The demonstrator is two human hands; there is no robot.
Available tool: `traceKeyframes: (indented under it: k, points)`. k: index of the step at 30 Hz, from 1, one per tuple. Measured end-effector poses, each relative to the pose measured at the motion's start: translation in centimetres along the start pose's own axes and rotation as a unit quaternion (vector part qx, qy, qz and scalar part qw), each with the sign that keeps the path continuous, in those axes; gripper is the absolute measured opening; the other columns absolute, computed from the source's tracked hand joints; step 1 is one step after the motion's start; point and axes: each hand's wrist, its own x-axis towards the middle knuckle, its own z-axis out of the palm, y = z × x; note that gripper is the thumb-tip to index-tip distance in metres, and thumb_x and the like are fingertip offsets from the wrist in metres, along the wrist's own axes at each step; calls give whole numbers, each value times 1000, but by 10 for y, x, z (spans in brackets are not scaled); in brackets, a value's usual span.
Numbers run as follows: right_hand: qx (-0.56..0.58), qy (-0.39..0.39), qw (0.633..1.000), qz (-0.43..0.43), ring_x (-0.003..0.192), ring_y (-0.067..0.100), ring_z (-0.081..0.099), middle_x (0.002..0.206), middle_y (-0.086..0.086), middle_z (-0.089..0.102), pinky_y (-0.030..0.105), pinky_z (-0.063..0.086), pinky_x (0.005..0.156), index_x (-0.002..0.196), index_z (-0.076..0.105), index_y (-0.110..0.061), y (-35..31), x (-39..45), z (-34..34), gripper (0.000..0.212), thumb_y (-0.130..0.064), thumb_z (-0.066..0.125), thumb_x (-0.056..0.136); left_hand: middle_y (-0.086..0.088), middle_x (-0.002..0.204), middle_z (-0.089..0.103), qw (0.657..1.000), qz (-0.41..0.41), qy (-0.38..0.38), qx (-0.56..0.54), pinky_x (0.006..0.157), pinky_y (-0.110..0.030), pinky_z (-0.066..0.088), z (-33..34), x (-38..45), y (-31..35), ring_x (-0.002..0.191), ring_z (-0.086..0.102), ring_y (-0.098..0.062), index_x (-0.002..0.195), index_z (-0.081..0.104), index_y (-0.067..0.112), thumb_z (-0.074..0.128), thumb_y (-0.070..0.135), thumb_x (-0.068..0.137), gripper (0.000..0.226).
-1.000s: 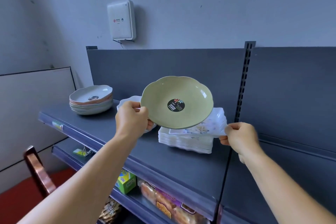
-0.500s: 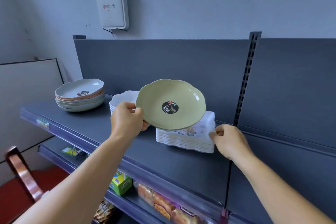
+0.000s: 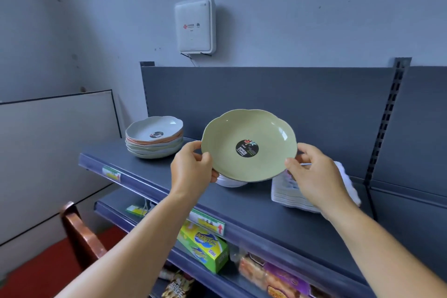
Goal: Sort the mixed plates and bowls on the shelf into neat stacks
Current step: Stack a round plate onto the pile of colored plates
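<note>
Both hands hold a green scalloped plate (image 3: 249, 145) in the air above the dark grey shelf (image 3: 285, 208), tilted so its inside faces the camera, with a round black sticker (image 3: 247, 149) at its centre. The left hand (image 3: 191, 168) grips the plate's left rim, thumb on the inner face and fingers curled behind; the right hand (image 3: 314, 174) grips the right rim the same way. Well to the left on the shelf stands a stack of scalloped plates (image 3: 154, 139) in white, orange and pale green, a white one on top. Directly below the held plate, partly hidden by it, sits a white dish (image 3: 229, 182). To the right, behind the right hand, lies a stack of white square plates (image 3: 290, 195) with a floral print. A white box (image 3: 195, 24) is fixed to the wall above the shelf's back panel. On the lower shelf lie a green and yellow carton (image 3: 205, 249) and wrapped snacks (image 3: 271, 276). A brown chair back (image 3: 79, 232) stands at lower left.
</note>
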Motion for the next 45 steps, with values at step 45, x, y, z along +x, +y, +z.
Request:
traceKeyframes:
  k: [45]
  points:
    - [-64,-76,994,44,55,16,32,85,8,39,29,20,47,61,31,-20,-74,174,360,32,-25,45,90,-1,75,49,985,-28,-18,169,59,-25,38,-154,299,-148,67,46,-20,75,48,23,39,18,97,24]
